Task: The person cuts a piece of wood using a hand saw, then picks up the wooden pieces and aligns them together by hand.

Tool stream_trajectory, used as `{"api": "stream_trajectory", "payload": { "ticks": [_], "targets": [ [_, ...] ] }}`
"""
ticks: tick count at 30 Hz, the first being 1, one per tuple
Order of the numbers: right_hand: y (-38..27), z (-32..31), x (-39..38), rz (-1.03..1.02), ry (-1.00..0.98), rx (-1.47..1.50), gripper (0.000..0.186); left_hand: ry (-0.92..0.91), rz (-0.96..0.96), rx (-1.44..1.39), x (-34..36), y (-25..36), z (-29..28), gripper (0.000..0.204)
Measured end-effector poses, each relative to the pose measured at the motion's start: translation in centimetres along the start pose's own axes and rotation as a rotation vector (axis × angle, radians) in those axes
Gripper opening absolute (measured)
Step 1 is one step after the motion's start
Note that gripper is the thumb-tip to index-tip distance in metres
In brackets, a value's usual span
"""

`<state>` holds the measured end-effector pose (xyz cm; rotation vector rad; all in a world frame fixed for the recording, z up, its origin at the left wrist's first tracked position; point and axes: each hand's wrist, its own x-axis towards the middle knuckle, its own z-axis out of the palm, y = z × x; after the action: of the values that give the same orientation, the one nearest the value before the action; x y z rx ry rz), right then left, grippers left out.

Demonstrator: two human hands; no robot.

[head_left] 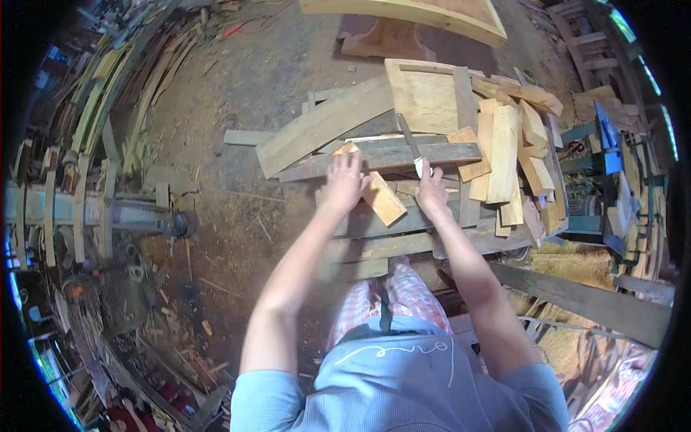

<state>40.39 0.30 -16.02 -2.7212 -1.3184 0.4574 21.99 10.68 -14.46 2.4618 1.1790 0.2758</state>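
My left hand (pixel 345 183) holds a short light-coloured wooden block (pixel 385 200) down against a dark plank (pixel 439 154), its fingers reaching over the wood. The block slants toward me, and part of it is hidden beneath the hand. To the right, my right hand (pixel 432 193) is closed around the white handle of a long, narrow dark-bladed tool (pixel 409 135). Its blade points away from me across the dark plank; whether it is a knife or a file I cannot make out. Both hands are over a low bench of boards (pixel 389 245).
A pile of pale wood offcuts (pixel 504 155) lies to the right of my right hand. Wide boards (pixel 327 122) and a pale panel (pixel 428 97) lie beyond. A large wooden piece (pixel 410 16) stands farther off. Stacked timber (pixel 101 79) lines the left, and a long beam (pixel 583 299) sits at right.
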Motion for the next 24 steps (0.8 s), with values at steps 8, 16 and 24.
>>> {"api": "stream_trajectory", "payload": {
  "ticks": [8,16,24],
  "targets": [
    [4.4,1.2,-2.9,-0.004,0.064,0.32,0.057,0.016,0.177,0.144,5.2,1.0,8.6,0.057],
    [10.5,0.7,-8.5,-0.073,0.285,0.548,0.051,0.095,0.165,0.156,2.5,3.2,8.8,0.055],
    [9.6,-1.9,-11.3,-0.081,-0.004,0.71,0.048,0.178,-0.166,0.029,7.1,8.4,12.8,0.038]
  ]
}}
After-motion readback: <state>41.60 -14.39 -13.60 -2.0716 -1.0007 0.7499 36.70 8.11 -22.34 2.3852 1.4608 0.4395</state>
